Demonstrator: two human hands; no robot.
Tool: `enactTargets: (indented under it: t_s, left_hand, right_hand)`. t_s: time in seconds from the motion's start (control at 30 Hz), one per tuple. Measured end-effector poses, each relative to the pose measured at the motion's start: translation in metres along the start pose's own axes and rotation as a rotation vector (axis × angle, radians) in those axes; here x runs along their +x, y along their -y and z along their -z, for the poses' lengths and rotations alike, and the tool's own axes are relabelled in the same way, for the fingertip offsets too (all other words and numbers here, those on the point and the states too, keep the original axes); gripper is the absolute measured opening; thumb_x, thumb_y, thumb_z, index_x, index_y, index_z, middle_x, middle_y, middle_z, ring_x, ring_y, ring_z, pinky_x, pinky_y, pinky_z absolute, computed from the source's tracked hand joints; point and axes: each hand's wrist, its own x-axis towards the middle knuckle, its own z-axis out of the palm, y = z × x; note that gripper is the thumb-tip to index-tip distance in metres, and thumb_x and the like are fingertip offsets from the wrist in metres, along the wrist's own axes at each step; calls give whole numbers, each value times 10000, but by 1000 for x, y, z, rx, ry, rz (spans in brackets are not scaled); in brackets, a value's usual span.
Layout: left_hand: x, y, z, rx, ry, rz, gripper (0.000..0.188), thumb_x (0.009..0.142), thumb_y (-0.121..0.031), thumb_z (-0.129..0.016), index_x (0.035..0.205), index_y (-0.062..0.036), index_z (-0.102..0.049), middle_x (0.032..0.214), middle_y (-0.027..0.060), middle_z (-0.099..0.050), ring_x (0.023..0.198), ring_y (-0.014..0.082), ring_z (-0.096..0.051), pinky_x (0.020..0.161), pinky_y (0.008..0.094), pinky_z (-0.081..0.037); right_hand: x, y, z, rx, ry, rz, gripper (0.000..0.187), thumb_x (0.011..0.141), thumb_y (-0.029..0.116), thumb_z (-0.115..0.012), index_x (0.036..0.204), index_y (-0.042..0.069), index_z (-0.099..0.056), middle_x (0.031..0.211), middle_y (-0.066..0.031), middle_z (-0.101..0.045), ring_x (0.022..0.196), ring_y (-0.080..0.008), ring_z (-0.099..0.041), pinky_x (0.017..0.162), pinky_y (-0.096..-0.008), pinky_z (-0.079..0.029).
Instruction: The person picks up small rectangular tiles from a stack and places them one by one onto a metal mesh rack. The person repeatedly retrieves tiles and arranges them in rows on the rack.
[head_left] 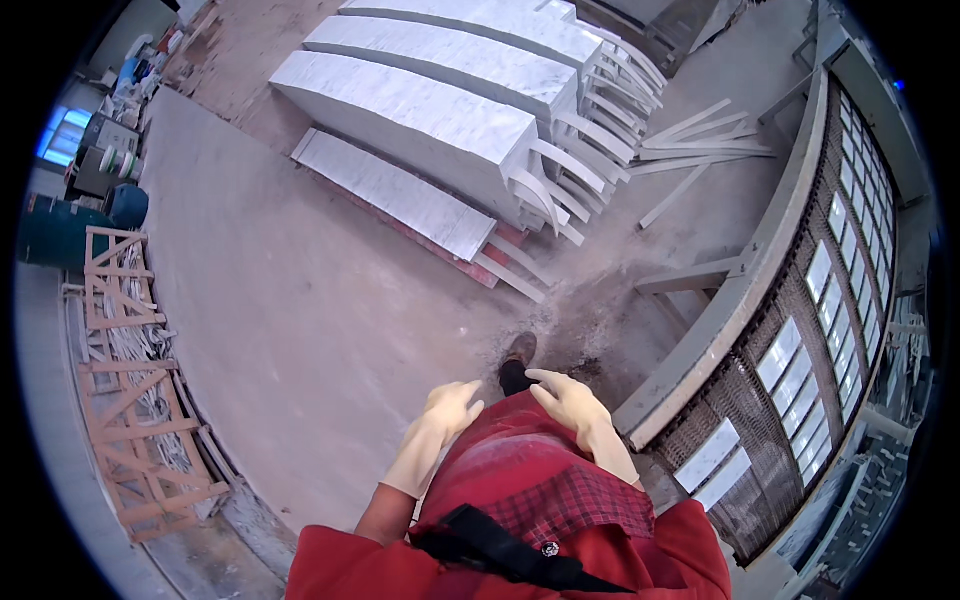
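Both of my hands wear pale cream rubber gloves and hover in front of my red apron. My left hand has its fingers stretched inward and the thumb apart, with nothing in it. Opposite it, my right hand is likewise empty, fingers loosely extended towards the left one. A gap lies between the two hands. Beyond them a dark shoe stands on the dusty floor. To the right, nearest my right hand, is the pale edge of a long conveyor with white stone strips on its dark mesh bed.
Ahead stand tall stacks of white-grey marble pieces, with thin strips jutting from their right ends. A lower stack rests on a red base. Loose strips lie on the floor. Wooden crates line the left.
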Motion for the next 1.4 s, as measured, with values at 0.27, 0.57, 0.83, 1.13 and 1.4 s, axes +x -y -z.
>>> enactTargets:
  t_s: [0.27, 0.57, 0.83, 1.13, 1.4]
  left_hand:
    - [149, 48, 52, -25, 113, 154, 697, 950, -484, -719, 1530, -125, -571, 1420, 215, -671, 1300, 394, -643, 1117, 475, -508]
    - [389, 122, 63, 248, 68, 168, 880, 882, -509, -813, 1547, -31, -492, 1356, 192, -675, 1284, 362, -640, 1088, 485, -510]
    - [565, 116, 58, 610, -142, -20, 890, 860, -490, -842, 1561, -71, -490, 1570, 170, -534, 1457, 350, -505, 1169, 554, -421]
    - [615, 148, 16, 457, 104, 35, 532, 918, -337, -751, 1389, -98, -683, 1437, 183, -665, 1379, 370, -599, 1173, 506, -446]
    - [591, 163, -30, 454, -150, -246, 651, 831, -269, -796, 1410, -23, -630, 1341, 219, -662, 1300, 423, -591, 1150, 565, -414]
  right_hand:
    - [70, -18, 2, 92, -17, -252, 456, 1068, 323, -629, 1493, 159, -634, 1412, -223, -687, 1316, -368, -660, 1127, -421, -515]
    - [172, -33, -40, 393, -21, -569, 455, 1068, 319, -638, 1505, 193, -640, 1335, -174, -731, 1242, -296, -692, 1094, -391, -516]
    - [250, -60, -84, 695, -120, -776, 436, 1071, 293, -645, 1501, 223, -652, 1396, -155, -709, 1247, -256, -685, 1087, -360, -502]
    - [292, -72, -111, 799, -138, -774, 423, 1072, 305, -643, 1477, 183, -662, 1399, -168, -701, 1237, -282, -689, 1077, -372, -506]
    - [327, -63, -108, 805, -194, -715, 404, 1084, 215, -637, 1471, 102, -663, 1278, -117, -770, 1205, -189, -696, 1052, -317, -503]
